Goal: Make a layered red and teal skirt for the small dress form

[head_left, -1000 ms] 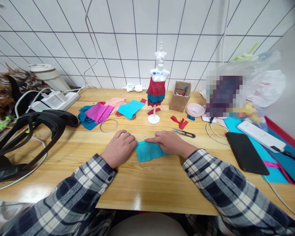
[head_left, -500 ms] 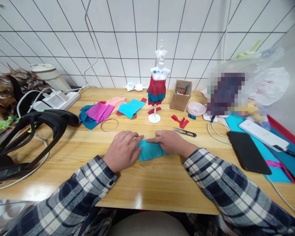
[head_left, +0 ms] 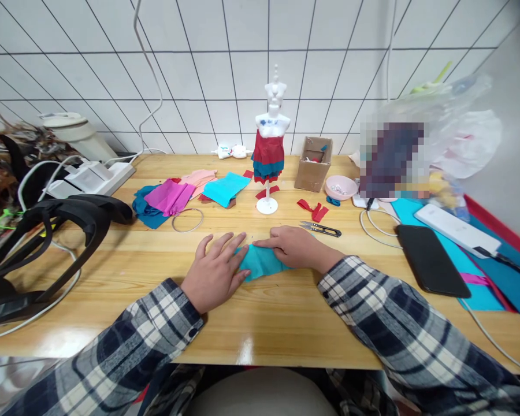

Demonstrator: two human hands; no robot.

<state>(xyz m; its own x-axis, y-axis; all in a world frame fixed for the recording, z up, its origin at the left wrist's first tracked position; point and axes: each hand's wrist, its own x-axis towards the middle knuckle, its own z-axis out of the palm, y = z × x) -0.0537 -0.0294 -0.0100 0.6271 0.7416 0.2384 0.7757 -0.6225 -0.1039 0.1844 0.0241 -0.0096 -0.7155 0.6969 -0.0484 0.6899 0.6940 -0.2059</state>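
A small strip of turquoise cloth point(head_left: 263, 264) lies flat on the table in front of me, its right end partly under my right hand. My left hand point(head_left: 215, 270) rests at the cloth's left end, fingers spread, with the thumb and index finger touching its edge. My right hand point(head_left: 298, 248) bears down on the cloth's upper edge; its index finger points left and the other fingers are curled on the fabric. The right thumb is hidden. Thread snips point(head_left: 323, 229) lie just beyond my right hand.
A small white mannequin point(head_left: 273, 124) in a red and blue skirt stands behind the cloth. Fabric pieces point(head_left: 171, 196) and a ring point(head_left: 187, 221) lie left of it. Rightward are a cardboard box point(head_left: 312, 167), a pink bowl point(head_left: 341, 188) and a phone point(head_left: 433, 260). A black headset point(head_left: 73, 231) sits left.
My left hand's fingers have spread wider and lifted slightly off the cloth's top edge. My right hand stays pressed on the cloth. The whole view has shifted slightly.
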